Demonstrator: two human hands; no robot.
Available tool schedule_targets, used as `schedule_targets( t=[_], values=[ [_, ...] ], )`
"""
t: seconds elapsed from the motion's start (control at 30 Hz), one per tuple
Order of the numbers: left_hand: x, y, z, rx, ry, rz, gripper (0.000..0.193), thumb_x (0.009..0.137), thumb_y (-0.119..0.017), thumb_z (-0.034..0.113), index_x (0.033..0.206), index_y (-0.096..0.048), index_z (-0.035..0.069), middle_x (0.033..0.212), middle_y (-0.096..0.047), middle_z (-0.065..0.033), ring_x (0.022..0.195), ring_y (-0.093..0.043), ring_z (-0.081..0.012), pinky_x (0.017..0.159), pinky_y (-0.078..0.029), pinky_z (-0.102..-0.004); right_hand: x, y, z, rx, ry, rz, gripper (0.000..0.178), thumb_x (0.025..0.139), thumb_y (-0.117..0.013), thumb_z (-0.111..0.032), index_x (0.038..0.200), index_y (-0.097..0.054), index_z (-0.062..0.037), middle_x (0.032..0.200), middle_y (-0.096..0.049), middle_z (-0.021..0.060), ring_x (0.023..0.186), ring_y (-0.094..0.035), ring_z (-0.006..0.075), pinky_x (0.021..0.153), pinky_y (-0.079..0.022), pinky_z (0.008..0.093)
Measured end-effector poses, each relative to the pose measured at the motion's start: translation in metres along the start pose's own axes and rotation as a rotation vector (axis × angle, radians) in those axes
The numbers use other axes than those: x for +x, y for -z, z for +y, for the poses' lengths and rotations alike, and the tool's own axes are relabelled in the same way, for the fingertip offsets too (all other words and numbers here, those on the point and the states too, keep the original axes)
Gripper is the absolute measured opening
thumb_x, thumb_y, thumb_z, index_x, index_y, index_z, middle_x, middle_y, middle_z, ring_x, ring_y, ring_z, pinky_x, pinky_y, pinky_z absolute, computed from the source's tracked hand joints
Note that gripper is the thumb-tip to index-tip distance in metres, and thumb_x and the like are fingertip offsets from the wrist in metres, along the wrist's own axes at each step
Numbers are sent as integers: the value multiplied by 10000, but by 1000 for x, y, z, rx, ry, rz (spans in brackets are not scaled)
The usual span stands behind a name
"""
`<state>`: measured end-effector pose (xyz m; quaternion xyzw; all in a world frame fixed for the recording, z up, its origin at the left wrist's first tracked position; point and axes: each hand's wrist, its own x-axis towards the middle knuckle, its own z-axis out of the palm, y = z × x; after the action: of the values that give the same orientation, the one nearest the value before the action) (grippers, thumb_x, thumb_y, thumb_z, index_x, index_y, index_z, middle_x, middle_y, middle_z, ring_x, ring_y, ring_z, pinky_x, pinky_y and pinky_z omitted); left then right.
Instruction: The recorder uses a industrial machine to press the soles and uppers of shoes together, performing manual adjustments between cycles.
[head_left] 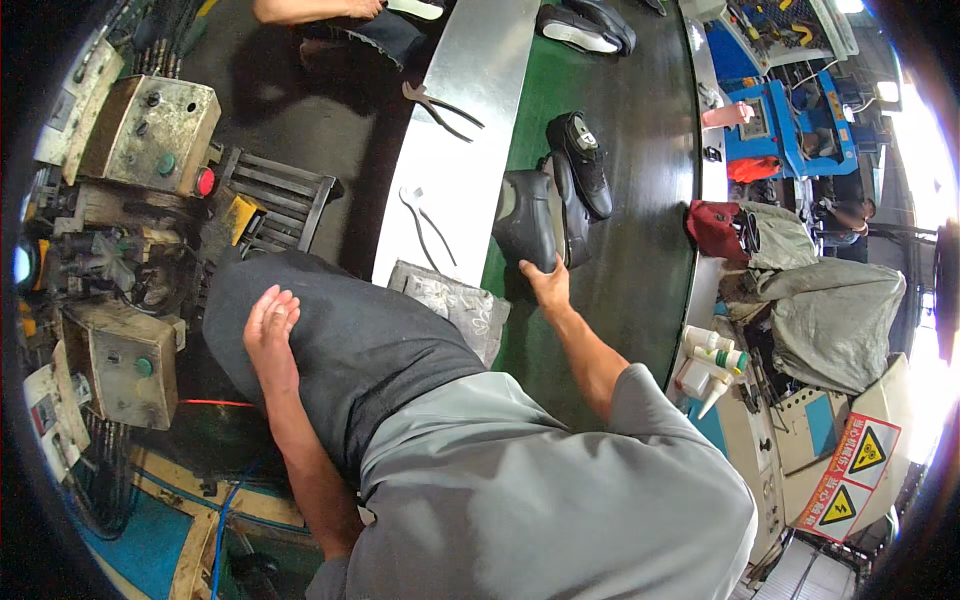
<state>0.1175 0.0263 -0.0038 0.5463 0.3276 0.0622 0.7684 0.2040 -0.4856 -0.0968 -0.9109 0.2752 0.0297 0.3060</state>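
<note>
My right hand [548, 286] reaches over the green conveyor belt and pinches the toe end of a black shoe [530, 222]. A pair of black shoes [588, 172] lies right beside it on the belt, partly overlapping. My left hand [272, 325] is empty, its fingers extended and close together, by my dark-trousered thigh. Between my legs and the belt runs a metal ledge [455, 85] with dark-handled pincers [440, 108], a second pair of pliers [425, 222] and a grey patterned cloth pad [455, 308].
A grimy machine with control boxes [150, 135] and a red button [205, 182] stands at left. More shoes [588, 30] lie farther up the belt. Bottles [712, 365] and a cloth-covered machine [835, 320] are at right. Another person's arm [310, 10] shows at the top.
</note>
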Motion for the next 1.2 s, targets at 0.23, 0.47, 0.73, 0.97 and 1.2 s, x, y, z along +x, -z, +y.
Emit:
schedule_targets(
  t=[0.23, 0.47, 0.73, 0.97, 1.2],
  values=[
    [11, -61, 10, 11, -44, -216, 496, 1106, -661, 226, 1499, -573, -64, 1342, -695, -227, 1167, -727, -273, 1041, -584, -384, -36, 62, -87, 871, -295, -482, 565, 905, -856, -190, 1376, -638, 34, 1218, -743, 132, 1088, -723, 273, 960, -598, 455],
    [55, -140, 54, -530, 56, -284, 709, 1126, -532, 576, 1637, -467, 90, 1578, -555, -200, 1287, -649, -311, 1163, -470, -475, -123, 64, -211, 486, 570, -732, 1133, 837, -891, -448, 1698, -300, -7, 1591, -479, 299, 1460, -501, 365, 1213, -413, 489],
    [-4, -8, 73, -290, -364, 70, 577, 1094, -672, 409, 1502, -602, 6, 1412, -667, -95, 1258, -617, -203, 1128, -463, -357, -209, -15, -294, 372, 639, -1206, 1030, 933, -854, -422, 1673, -314, 50, 1591, -534, 271, 1482, -518, 357, 1241, -398, 443],
    [-60, 48, 76, 271, -470, 343, 481, 1034, -753, 294, 1385, -654, -19, 1282, -707, -127, 1174, -641, -221, 1050, -505, -366, -238, -64, -343, 217, 1211, -1064, 777, 981, -775, -378, 1535, -492, 87, 1478, -586, 349, 1361, -596, 495, 1149, -484, 493],
    [-50, 65, 83, 528, -503, 403, 367, 1083, -677, 248, 1313, -721, -35, 1277, -745, -201, 1190, -708, -322, 1043, -545, -427, -233, -97, -368, 238, 1059, -1186, 687, 1059, -677, -349, 1564, -490, 77, 1293, -695, 351, 1167, -728, 411, 1000, -559, 425]
  ],
)
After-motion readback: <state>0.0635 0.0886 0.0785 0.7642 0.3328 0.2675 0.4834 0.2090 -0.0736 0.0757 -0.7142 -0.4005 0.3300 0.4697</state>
